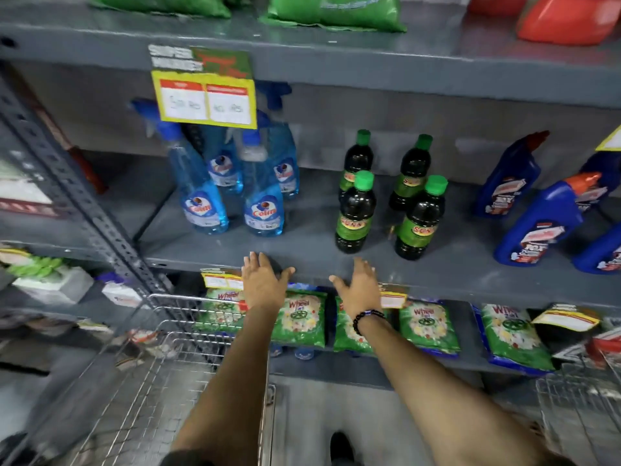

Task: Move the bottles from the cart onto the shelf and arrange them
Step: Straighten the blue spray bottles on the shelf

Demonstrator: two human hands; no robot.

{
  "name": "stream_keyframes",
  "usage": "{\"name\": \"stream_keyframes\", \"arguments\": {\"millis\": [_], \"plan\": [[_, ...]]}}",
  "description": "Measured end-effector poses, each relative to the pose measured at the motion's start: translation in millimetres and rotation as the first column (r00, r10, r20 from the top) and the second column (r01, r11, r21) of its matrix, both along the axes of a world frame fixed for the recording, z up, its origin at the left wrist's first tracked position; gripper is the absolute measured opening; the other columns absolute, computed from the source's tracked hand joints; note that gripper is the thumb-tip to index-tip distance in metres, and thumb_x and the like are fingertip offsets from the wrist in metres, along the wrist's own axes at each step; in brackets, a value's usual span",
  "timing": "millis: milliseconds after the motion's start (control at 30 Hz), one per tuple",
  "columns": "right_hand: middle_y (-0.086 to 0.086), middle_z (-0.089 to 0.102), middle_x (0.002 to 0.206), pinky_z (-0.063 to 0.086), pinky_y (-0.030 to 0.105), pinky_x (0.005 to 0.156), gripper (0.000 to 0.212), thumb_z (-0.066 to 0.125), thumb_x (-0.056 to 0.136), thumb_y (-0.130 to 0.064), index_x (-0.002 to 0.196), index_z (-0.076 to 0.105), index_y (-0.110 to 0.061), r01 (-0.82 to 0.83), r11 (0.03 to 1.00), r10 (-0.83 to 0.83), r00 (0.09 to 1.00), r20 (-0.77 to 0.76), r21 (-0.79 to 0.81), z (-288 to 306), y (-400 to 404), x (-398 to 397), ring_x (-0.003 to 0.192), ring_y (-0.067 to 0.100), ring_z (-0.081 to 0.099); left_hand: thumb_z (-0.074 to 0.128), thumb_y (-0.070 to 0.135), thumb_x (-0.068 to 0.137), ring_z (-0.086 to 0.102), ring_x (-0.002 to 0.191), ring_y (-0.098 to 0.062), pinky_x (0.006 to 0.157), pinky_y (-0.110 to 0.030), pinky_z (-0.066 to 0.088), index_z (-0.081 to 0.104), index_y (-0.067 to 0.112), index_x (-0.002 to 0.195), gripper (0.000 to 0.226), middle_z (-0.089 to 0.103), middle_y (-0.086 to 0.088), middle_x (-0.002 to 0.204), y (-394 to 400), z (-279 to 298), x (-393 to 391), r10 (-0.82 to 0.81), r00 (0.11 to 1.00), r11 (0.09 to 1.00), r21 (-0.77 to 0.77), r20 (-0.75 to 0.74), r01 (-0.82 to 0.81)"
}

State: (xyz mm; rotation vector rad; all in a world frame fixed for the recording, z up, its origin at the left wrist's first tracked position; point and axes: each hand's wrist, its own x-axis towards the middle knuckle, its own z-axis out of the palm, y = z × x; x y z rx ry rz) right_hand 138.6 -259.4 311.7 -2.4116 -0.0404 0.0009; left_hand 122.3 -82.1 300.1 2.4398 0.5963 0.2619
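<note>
On the grey middle shelf stand several blue spray bottles at the left, several dark bottles with green caps in the middle, and blue cleaner bottles with orange caps at the right. My left hand and my right hand are stretched out flat at the shelf's front edge, fingers apart, holding nothing. Both hands are below and in front of the dark bottles, not touching them. A wire cart stands at the lower left; I see no bottles in it.
Green detergent packets lie on the shelf below. Green and red bags sit on the top shelf. A yellow price tag hangs in front of the spray bottles. A second wire basket is at the lower right. A slotted upright stands left.
</note>
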Motion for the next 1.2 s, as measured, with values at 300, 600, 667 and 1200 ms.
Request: {"name": "stream_keyframes", "arguments": {"millis": [300,600,667,1200], "plan": [[0.013,0.035,0.150,0.032,0.032,0.110,0.086,0.074,0.075,-0.021,0.144,0.025,-0.006,-0.123,0.945,0.183,0.967,-0.179,0.302,21.7,106.2,54.7,0.137,0.025,0.035,0.078,0.035,0.067,0.020,0.143,-0.032,0.118,-0.044,0.021,0.017,0.001,0.145,0.104,0.024,-0.023,0.153,106.2,10.0,6.1,0.290,0.950,0.915,-0.325,0.113,-0.241],[0.009,0.065,0.117,0.051,0.036,0.091,0.065,0.084,0.051,-0.029,0.109,0.060,-0.012,-0.137,0.933,0.225,0.944,-0.241,0.333,11.3,132.5,114.2,0.104,0.024,0.062,0.087,0.040,0.047,0.027,0.139,-0.032,0.115,-0.048,0.030,0.017,0.007,0.143,0.124,0.031,-0.016,0.149,138.2,9.5,57.0,0.375,0.918,0.852,-0.440,0.131,-0.285],[0.008,0.068,0.109,0.050,0.032,0.085,0.049,0.082,0.060,-0.015,0.105,0.062,-0.008,-0.140,0.923,0.231,0.946,-0.226,0.359,14.2,135.6,111.7,0.097,0.020,0.062,0.087,0.037,0.049,0.030,0.137,-0.031,0.113,-0.048,0.032,0.020,0.008,0.143,0.119,0.036,-0.014,0.146,139.3,8.7,62.9,0.387,0.908,0.851,-0.439,0.158,-0.287],[0.014,0.070,0.108,0.049,0.031,0.087,0.040,0.079,0.066,-0.007,0.103,0.064,-0.003,-0.197,0.916,0.255,0.959,-0.127,0.350,14.5,122.9,95.7,0.094,0.020,0.062,0.085,0.024,0.056,0.040,0.126,-0.032,0.105,-0.046,0.042,0.040,0.009,0.124,0.083,0.056,-0.014,0.126,133.7,8.2,47.3,0.401,0.891,0.859,-0.425,0.212,-0.286]]}}
